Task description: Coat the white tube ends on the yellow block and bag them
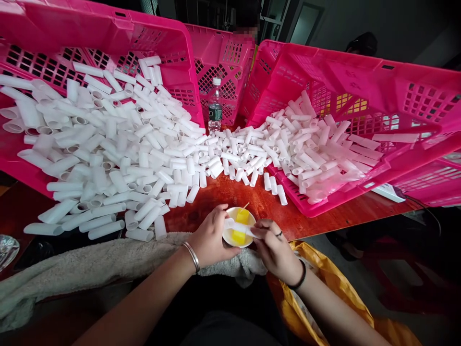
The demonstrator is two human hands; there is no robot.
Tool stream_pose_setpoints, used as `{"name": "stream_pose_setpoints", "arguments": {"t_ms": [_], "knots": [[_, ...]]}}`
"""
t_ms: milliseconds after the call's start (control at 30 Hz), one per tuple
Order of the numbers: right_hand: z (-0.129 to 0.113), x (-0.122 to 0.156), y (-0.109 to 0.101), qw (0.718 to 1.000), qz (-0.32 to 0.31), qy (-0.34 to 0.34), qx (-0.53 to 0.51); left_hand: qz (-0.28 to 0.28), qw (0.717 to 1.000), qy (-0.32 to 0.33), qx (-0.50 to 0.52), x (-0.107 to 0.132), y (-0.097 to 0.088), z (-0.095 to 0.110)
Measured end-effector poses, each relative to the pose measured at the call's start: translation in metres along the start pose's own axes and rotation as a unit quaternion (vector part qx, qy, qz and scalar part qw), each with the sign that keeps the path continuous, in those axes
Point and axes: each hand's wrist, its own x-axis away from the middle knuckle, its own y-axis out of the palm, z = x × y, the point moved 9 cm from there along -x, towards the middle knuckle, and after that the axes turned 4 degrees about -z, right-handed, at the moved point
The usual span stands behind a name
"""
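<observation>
A small white bowl (pixel 227 236) holds a yellow block (pixel 242 217) with a thin stick poking up from it. My left hand (pixel 209 238) curls around the bowl's left side, thumb along its near edge. A translucent white plastic tube (pixel 242 228) lies across above the bowl. Its right end is pinched in the fingers of my right hand (pixel 272 247). The tube's left end comes close to my left fingertips; whether they touch it, I cannot tell. Many similar white tubes (pixel 108 134) are heaped on the table beyond my hands.
Pink crates (pixel 169 38) tipped toward me stand left and right, tubes spilling onto the red-brown table (pixel 223 192). A water bottle (pixel 215 108) stands between them. A grey towel (pixel 108 254) lies along the near edge, and a yellow bag (pixel 331 269) hangs at the right.
</observation>
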Motion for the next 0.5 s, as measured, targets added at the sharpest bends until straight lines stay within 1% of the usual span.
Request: {"name": "stream_pose_setpoints", "arguments": {"t_ms": [67,100,133,233,267,300,333,433,500], "knots": [[0.009,0.000,-0.002,0.997,0.007,0.062,-0.042,-0.004,1.000,0.004,0.003,0.001,0.000,0.000],[0.010,0.000,-0.003,0.996,0.012,0.074,-0.043,-0.007,1.000,0.001,0.005,0.001,0.000,-0.001],[0.007,-0.001,-0.005,0.997,0.016,0.067,-0.032,-0.009,1.000,-0.004,0.008,0.001,0.000,-0.002],[-0.006,-0.003,-0.006,1.000,0.011,-0.006,0.015,-0.012,1.000,-0.013,0.015,0.001,0.000,-0.004],[-0.008,-0.003,-0.006,1.000,0.007,-0.018,0.014,-0.011,1.000,-0.013,0.017,0.001,0.000,-0.004],[-0.006,-0.003,-0.006,1.000,0.004,-0.015,0.002,-0.012,1.000,-0.011,0.019,0.000,0.000,-0.004],[-0.002,-0.003,-0.007,1.000,0.003,0.002,-0.020,-0.013,1.000,-0.010,0.022,0.000,0.001,-0.005],[0.016,-0.002,-0.007,0.992,0.005,0.089,-0.090,-0.022,0.999,-0.011,0.028,-0.004,0.003,-0.005],[0.020,-0.001,-0.007,0.990,0.001,0.110,-0.093,-0.033,0.999,-0.015,0.027,-0.008,0.005,-0.006]]}}
